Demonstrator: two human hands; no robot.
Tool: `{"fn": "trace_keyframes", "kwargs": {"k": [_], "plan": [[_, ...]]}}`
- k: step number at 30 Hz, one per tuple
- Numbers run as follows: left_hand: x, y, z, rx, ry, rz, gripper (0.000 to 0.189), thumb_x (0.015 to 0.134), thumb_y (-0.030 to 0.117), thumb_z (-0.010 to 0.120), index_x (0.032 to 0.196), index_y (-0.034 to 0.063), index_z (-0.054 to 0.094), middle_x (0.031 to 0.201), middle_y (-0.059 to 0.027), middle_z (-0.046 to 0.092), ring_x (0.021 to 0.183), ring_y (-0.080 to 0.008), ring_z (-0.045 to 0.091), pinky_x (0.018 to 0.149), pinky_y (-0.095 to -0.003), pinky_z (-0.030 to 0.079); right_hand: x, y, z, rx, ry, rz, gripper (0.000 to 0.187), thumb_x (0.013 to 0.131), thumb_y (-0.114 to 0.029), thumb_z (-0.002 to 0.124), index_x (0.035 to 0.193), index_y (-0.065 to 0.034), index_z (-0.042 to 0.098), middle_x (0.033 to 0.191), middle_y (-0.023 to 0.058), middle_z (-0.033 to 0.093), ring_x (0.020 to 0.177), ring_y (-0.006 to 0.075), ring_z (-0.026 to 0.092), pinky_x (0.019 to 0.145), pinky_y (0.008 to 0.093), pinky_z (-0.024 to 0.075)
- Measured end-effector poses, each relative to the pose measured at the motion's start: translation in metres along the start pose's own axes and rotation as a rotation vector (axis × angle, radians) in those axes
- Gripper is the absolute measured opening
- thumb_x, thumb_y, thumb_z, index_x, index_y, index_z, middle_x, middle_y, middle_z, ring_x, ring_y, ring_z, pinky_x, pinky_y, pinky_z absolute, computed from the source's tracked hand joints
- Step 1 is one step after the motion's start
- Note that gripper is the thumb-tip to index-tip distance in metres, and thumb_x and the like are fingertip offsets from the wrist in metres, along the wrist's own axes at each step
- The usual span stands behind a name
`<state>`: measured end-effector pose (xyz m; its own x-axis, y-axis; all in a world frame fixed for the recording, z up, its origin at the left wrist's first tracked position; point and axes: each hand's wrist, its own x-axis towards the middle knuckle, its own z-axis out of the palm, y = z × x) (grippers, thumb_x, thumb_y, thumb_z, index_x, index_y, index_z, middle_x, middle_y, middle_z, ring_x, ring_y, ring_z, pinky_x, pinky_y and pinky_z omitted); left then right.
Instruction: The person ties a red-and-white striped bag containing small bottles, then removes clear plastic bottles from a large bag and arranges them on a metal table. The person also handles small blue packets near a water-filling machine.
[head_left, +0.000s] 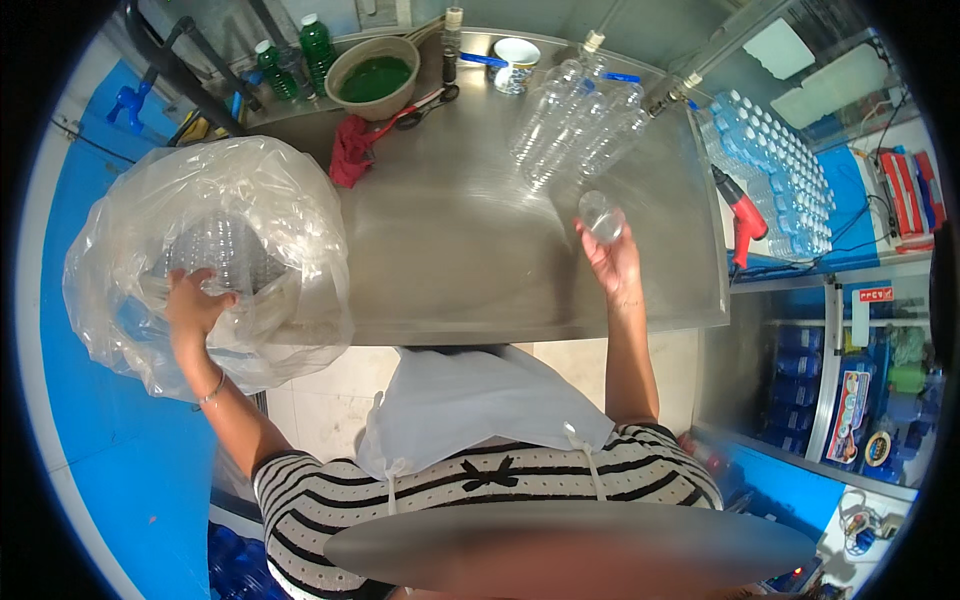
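Note:
My right hand (611, 259) grips a clear plastic bottle (596, 210), seen nearly end-on above the steel table. On the left, my left hand (193, 304) reaches into the opening of a large clear plastic bag (292, 180). Its thumb and fingers are spread beside several clear bottles (217, 240) packed inside; no bottle is plainly in its grasp. Several more clear bottles (577, 127) lie in a slanted cluster on the steel table (450, 262), beyond my right hand. Pipes with blue-handled valves stand near that cluster.
A basin of green liquid (375, 79) stands at the back beside green bottles (316, 52). Near it are a red cloth (351, 154) and a patterned mug (514, 66). To the right lie a red heat gun (746, 217) and rows of capped water bottles (780, 165).

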<state>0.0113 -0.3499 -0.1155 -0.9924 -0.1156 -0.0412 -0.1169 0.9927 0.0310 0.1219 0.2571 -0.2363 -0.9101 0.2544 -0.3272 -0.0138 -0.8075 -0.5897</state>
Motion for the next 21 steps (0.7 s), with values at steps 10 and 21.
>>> {"fn": "trace_keyframes", "kwargs": {"k": [10,21], "plan": [[-0.084,0.185,-0.021,-0.527,-0.216,0.739,0.063,0.052,0.028,0.085,0.111,0.0092,0.069,0.136,-0.0236,0.043,0.123,-0.0414,0.047,0.099,-0.046,0.043,0.082,-0.027,-0.017,0.343,0.05,0.078,0.065,0.099,-0.024,0.045,0.147,0.0,0.008,0.136,0.0347,0.034,0.118,0.0449,0.051,0.098,0.0455,0.0522],[-0.081,0.329,0.072,-0.73,-0.702,0.826,0.067,0.059,0.04,0.086,0.118,0.0119,0.067,0.128,-0.0167,0.052,0.113,-0.0331,0.055,0.091,-0.039,0.047,-0.059,0.019,0.031,-1.657,-0.477,-1.198,0.067,0.068,-0.003,0.074,0.131,-0.0106,0.054,0.142,0.0184,0.037,0.135,0.0394,0.033,0.105,0.0536,0.0355]]}}
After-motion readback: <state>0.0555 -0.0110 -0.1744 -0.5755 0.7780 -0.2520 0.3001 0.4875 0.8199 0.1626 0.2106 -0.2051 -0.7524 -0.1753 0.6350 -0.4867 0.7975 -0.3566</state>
